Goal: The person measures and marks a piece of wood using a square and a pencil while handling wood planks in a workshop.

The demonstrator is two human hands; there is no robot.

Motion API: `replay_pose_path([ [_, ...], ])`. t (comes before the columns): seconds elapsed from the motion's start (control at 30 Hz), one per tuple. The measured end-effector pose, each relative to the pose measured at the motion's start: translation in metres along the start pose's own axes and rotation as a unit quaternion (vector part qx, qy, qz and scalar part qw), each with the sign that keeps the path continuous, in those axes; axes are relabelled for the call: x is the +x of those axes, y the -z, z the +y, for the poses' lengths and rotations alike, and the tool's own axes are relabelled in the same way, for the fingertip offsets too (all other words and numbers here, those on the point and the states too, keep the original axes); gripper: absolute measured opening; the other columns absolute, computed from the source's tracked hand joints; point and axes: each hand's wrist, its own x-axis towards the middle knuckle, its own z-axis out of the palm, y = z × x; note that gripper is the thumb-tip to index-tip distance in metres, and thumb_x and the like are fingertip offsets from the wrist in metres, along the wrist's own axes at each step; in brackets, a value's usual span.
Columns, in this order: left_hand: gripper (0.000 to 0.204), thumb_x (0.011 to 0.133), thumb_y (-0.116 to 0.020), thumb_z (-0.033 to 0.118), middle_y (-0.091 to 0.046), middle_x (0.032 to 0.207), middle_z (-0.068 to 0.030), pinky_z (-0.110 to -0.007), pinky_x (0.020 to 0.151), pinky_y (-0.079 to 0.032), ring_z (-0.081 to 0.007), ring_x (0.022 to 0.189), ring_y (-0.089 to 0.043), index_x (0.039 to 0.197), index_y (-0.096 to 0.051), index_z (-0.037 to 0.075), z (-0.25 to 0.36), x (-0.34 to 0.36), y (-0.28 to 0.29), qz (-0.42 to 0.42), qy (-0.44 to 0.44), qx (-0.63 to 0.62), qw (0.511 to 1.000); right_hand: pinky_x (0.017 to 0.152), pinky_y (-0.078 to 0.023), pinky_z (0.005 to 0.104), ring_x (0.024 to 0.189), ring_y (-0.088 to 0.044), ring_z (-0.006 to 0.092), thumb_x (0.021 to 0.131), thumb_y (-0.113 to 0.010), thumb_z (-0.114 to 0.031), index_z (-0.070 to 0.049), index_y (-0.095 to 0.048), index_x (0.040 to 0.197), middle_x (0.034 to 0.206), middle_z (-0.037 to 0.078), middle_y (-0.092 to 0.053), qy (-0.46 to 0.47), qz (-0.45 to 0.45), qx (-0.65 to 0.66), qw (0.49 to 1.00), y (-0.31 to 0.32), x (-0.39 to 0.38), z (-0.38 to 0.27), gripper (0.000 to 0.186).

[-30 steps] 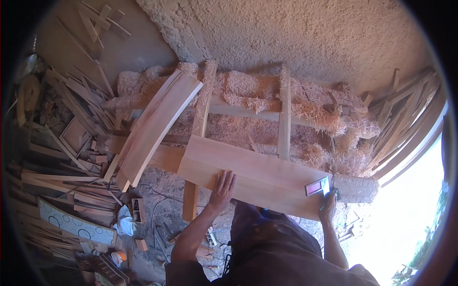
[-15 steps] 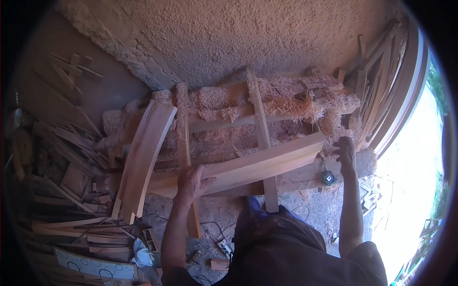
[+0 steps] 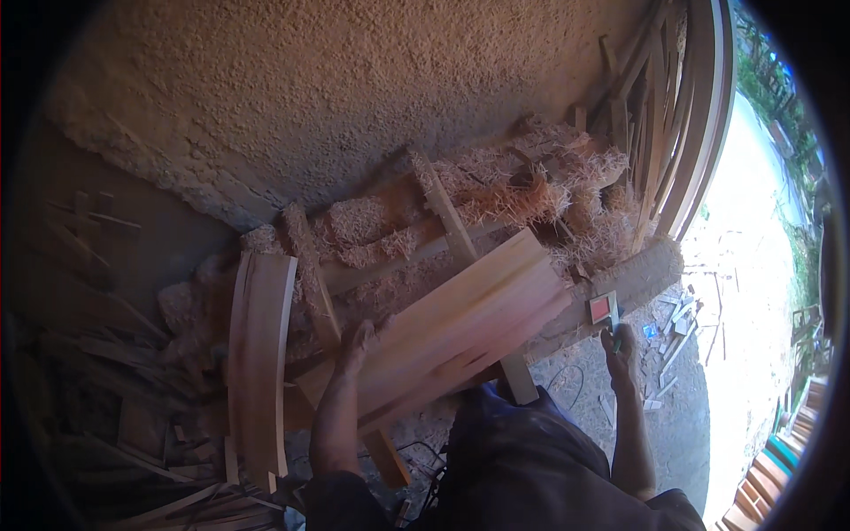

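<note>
A wide pale board (image 3: pixel 469 327) with pinkish streaks lies slanted across the wooden supports in front of me, its broad face turned up. My left hand (image 3: pixel 356 347) grips its upper edge near the left end, the fingertips partly out of sight. Beyond the board's right end my right hand (image 3: pixel 622 352) is closed on a small boxy thing (image 3: pixel 602 308) with a reddish face and pale edges. A greenish bit shows at its fingers; the exact kind is unclear. A second, curved board (image 3: pixel 261 354) leans across the supports, left of my left hand.
Wood shavings (image 3: pixel 505 199) cover the beams by the rough wall (image 3: pixel 354 97). Two crosspieces (image 3: pixel 443 208) run under the board. Long planks (image 3: pixel 699 115) stand at the right, offcuts (image 3: pixel 115 354) pile up at left, and a thick beam (image 3: pixel 651 270) extends rightward.
The board has turned to show more of its broad face. My right hand has come down and closed on the small thing where a dark green tape measure lay. My view has shifted.
</note>
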Motion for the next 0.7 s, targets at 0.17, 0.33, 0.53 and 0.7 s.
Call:
replay_pose_path([
  [0.17,0.069,0.101,-0.052,0.060,-0.066,0.125,-0.0253,-0.043,0.099,-0.050,-0.0332,0.121,-0.063,0.130,-0.063,-0.002,-0.015,0.002,-0.030,-0.140,0.119,-0.092,0.979,0.068,-0.041,0.0379,0.076,-0.047,0.0205,0.085,-0.079,-0.024,-0.006,-0.053,0.092,0.083,0.006,-0.048,-0.043,0.042,-0.089,0.994,-0.016,-0.014,-0.009,0.033],
  [0.33,0.073,0.096,-0.063,0.053,-0.058,0.140,-0.0230,-0.047,0.107,-0.046,-0.0367,0.127,-0.057,0.144,-0.052,0.000,-0.033,0.014,-0.063,0.009,-0.033,-0.068,0.997,0.080,-0.048,0.0543,0.097,-0.064,0.0469,0.086,-0.078,-0.027,-0.002,-0.054,0.121,0.103,0.026,-0.065,-0.019,0.008,-0.062,0.998,-0.067,-0.008,-0.021,0.050],
  [0.53,0.079,0.087,-0.077,0.033,-0.058,0.138,-0.0236,-0.049,0.104,-0.046,-0.0404,0.122,-0.058,0.152,-0.042,0.004,0.124,0.011,-0.086,0.148,-0.294,0.013,0.944,0.081,-0.049,0.0559,0.100,-0.065,0.0477,0.091,-0.073,-0.028,-0.003,-0.052,0.120,0.102,0.026,-0.067,0.066,-0.089,-0.118,0.987,-0.133,-0.031,-0.061,0.043],
  [0.7,0.075,0.083,-0.077,0.019,-0.059,0.130,-0.0228,-0.052,0.098,-0.048,-0.0410,0.117,-0.059,0.149,-0.045,0.005,0.138,0.036,-0.115,0.096,-0.252,0.000,0.963,0.077,-0.051,0.0532,0.095,-0.067,0.0470,0.094,-0.072,-0.028,-0.003,-0.054,0.121,0.098,0.024,-0.069,0.134,-0.094,-0.028,0.986,-0.162,-0.040,-0.057,0.041],
])
